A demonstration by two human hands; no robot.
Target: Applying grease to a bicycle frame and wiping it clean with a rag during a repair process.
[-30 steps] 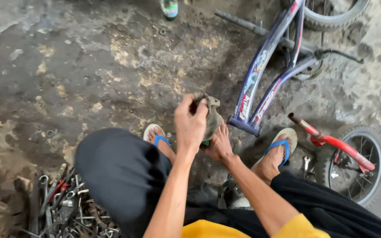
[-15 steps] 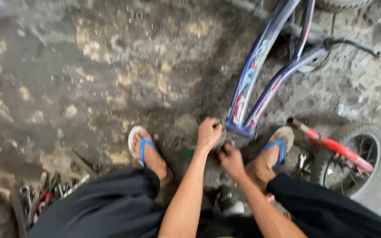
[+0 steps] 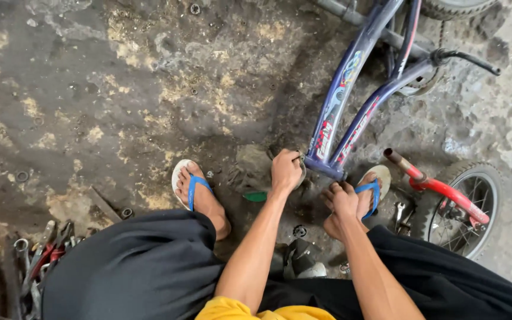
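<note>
Stained concrete floor (image 3: 120, 89); left hand (image 3: 285, 170) clasps a grimy round part beside purple bicycle frame (image 3: 342, 95), right hand (image 3: 342, 201) loosely curled, seemingly fitting it; alignment needed.

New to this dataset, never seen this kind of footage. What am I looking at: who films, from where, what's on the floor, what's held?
No machine here: a person wears a camera on the head, so the single view looks down at their own arms, knees and feet in blue sandals. The left hand grips a dark part beside the lower end of a purple bicycle frame; what the part is cannot be told. The right hand rests low near the right foot, and whether it holds anything cannot be told. On the stained concrete floor lie a red fork with a small wheel, a pile of wrenches and tools at the lower left, a small green object and scattered washers.
</note>
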